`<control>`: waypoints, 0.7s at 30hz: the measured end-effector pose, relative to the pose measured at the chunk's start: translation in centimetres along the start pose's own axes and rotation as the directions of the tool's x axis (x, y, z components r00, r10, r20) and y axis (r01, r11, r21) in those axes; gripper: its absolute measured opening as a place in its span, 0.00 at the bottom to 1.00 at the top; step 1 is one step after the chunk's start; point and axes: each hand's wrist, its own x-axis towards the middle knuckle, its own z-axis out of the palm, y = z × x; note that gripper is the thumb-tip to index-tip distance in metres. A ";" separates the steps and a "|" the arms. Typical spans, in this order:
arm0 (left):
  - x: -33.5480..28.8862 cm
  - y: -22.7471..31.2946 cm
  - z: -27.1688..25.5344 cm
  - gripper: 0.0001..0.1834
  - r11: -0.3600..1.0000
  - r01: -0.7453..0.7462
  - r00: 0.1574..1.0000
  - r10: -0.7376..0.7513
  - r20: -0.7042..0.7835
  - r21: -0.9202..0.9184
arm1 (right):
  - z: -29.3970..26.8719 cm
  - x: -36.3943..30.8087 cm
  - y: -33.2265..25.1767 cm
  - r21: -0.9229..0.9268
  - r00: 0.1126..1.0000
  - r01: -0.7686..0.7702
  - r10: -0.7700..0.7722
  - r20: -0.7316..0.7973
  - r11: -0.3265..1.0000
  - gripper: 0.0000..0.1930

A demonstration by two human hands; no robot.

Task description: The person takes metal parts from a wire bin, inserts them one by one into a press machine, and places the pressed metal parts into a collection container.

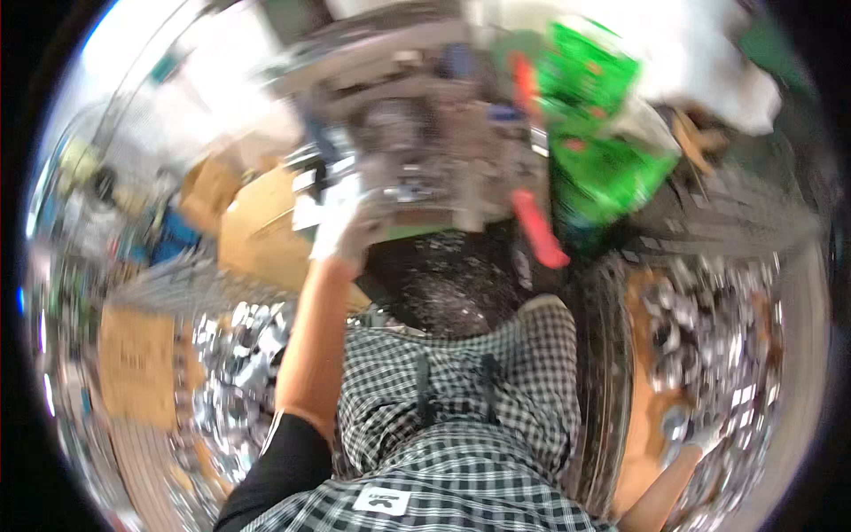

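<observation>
My left hand (348,223), in a white glove, reaches forward to the left front side of a grey machine (470,168). Its fingers are smeared by motion, so whether it holds anything does not show. Far to the right, my right hand (707,437), also white-gloved, is down at a heap of shiny metal parts (696,346) in a crate lined with cardboard. That hand is small and blurred, and its fingers cannot be made out. A red handle (539,229) sticks out at the machine's right front.
Small shiny scraps (448,288) lie in the dark space below the machine. At left are a cardboard sheet (261,232) and a crate of metal parts (235,390) with a brown carton (137,366) beside it. A green bag (603,151) stands right of the machine.
</observation>
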 end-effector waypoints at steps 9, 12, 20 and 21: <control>7.0 2.6 4.4 0.30 0.996 -0.068 0.996 0.065 -0.057 -0.058 | 21.1 -32.7 -23.7 0.685 0.085 0.516 -0.826 0.557 0.514 0.33; 7.5 4.1 5.9 0.29 0.994 -0.019 0.999 0.014 -0.050 -0.111 | 21.8 -38.1 -25.1 0.701 -0.281 0.691 -0.826 0.488 0.179 0.32; 9.5 5.0 4.9 0.15 0.957 0.029 0.997 -0.005 0.082 -0.289 | 24.9 -41.8 -23.9 0.581 -0.210 0.806 -0.864 0.458 0.113 0.23; 9.2 5.6 5.2 0.12 0.935 0.023 0.998 0.000 0.064 -0.353 | 25.1 -41.8 -23.8 0.562 -0.187 0.818 -0.866 0.464 0.125 0.22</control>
